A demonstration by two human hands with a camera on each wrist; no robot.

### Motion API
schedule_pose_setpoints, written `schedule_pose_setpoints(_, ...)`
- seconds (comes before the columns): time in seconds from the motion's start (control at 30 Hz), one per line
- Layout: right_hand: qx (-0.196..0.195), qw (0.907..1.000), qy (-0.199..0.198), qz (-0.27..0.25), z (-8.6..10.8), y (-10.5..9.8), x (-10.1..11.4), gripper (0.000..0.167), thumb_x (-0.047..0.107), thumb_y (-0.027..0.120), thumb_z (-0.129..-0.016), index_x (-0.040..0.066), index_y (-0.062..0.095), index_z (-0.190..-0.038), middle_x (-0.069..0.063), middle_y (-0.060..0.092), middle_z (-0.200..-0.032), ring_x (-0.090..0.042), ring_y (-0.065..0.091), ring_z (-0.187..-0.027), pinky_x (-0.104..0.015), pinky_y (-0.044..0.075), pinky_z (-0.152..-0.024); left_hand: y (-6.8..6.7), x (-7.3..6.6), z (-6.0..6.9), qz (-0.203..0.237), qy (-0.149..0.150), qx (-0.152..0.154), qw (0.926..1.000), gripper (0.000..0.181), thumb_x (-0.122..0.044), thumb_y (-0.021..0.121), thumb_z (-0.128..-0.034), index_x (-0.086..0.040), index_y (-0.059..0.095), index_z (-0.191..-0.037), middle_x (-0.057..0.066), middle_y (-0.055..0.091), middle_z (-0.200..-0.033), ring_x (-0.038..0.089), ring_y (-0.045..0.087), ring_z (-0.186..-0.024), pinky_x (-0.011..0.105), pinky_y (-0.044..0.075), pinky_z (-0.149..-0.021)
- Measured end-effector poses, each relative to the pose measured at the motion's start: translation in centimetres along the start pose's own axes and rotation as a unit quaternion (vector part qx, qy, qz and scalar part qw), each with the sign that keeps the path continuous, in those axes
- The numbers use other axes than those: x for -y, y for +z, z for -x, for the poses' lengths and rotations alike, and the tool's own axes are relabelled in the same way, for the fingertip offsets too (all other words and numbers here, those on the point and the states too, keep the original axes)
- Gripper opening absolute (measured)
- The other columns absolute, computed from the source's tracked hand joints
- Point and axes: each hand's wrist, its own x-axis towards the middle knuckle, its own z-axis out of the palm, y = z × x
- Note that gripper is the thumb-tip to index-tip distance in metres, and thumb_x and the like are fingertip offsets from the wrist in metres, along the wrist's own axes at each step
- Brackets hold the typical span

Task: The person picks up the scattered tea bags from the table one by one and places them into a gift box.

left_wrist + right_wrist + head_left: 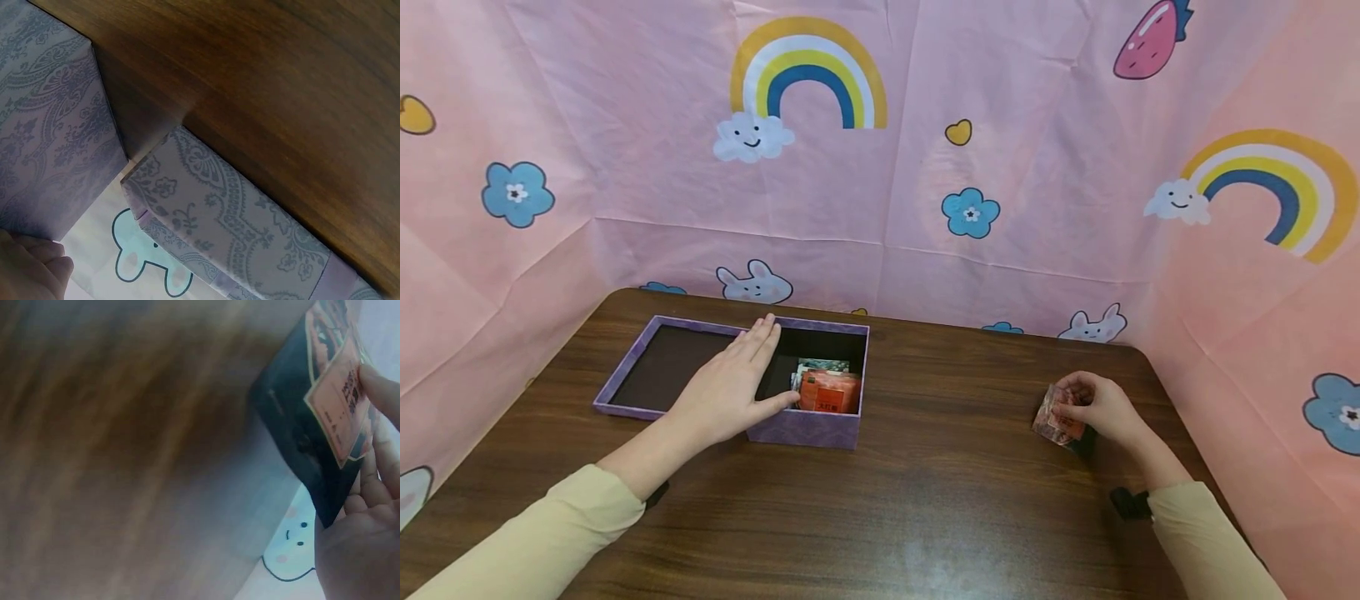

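My left hand (730, 385) lies along the left side of an open purple patterned box (808, 431), its fingers straight and its thumb stretched over the front part. Inside the box stand several sachets (835, 387), a red one in front. The left wrist view shows the fingers (37, 259) against the box's patterned wall (56, 125). At the right of the table, my right hand (1101, 407) pinches a small red and dark sachet (1052, 423) between thumb and fingers. The sachet's dark edge and orange label (340, 403) show in the right wrist view.
The box's lid (634, 367) lies with its dark inside up, just left of the box. Both are on a brown wood-grain table (925, 500). A pink printed cloth (910, 183) hangs around the back and sides.
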Motion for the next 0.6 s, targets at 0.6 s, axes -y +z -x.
schedule_pose_setpoints(0.6, -0.029, 0.9993, -0.017, -0.018, -1.4, -1.9, 3.9, 0.017, 0.011, 0.071, -0.102, -0.003, 0.073, -0.111, -0.021, 0.074, -0.105, -0.007, 0.062, -0.077, -0.025, 0.052, -0.064, 0.0, 0.1, 0.0, -0.004, 0.002, -0.005, 1.0000, 0.102, -0.063, 0.062, -0.1004, 0.007, 0.025, -0.165, 0.026, 0.020, -0.175, 0.041, 0.024, -0.163, 0.056, 0.027, -0.133)
